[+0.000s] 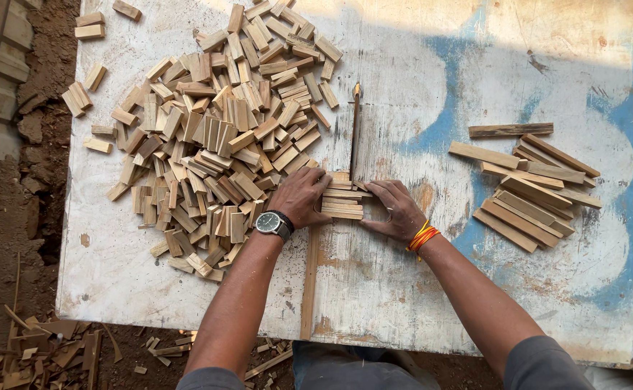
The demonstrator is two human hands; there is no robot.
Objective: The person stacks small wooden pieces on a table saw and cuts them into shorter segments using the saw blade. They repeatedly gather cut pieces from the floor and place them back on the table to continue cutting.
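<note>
Head view is looking straight down on a worn white table (518, 50). The left hand (300, 196) and the right hand (397, 208) are pressing in from both sides on a small stack of wood strips (343, 201), fingers flat against its ends, not curled around it. A big heap of short blocks (215, 137) is crowding the left side up to the edge. Longer slats (533, 189) are lying to the right, with bare board between. The stack's lower layers are staying hidden, and the table's near edge is being cut off by the arms
</note>
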